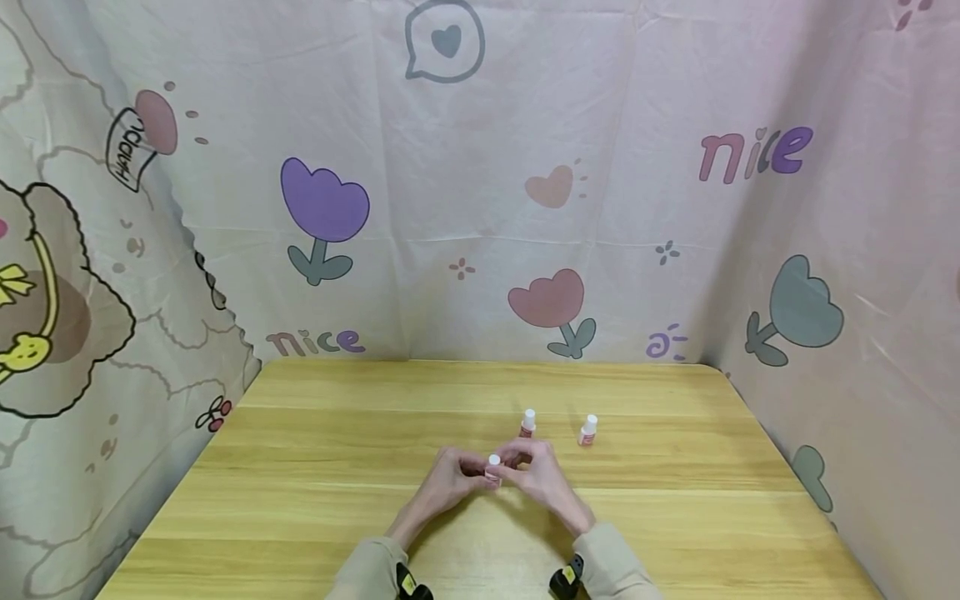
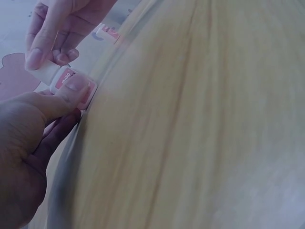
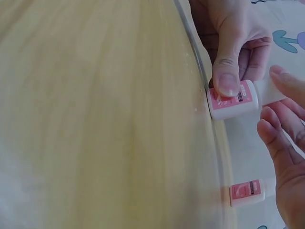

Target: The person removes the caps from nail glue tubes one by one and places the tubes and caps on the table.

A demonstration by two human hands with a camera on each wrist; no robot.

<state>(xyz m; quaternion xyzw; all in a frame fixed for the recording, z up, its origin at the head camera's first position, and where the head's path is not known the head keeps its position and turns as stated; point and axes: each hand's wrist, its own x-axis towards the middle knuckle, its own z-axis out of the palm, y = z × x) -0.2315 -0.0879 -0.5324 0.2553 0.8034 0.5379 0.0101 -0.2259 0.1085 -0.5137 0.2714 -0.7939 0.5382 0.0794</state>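
At head-view lower centre, our left fingers pinch a bottle, right fingers its still-fitted cap; two capped bottles likely remain.

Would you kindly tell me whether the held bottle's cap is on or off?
It is on: the white cap sits on the bottle, pinched by the right hand. I cannot tell whether it is loosened.

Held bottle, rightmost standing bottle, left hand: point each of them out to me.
Held bottle [image 3: 243, 98]: right wrist view, on the label.
Rightmost standing bottle [image 1: 588, 432]: head view, on the body below the white cap.
Left hand [image 1: 452, 477]: head view, on its thumb side.
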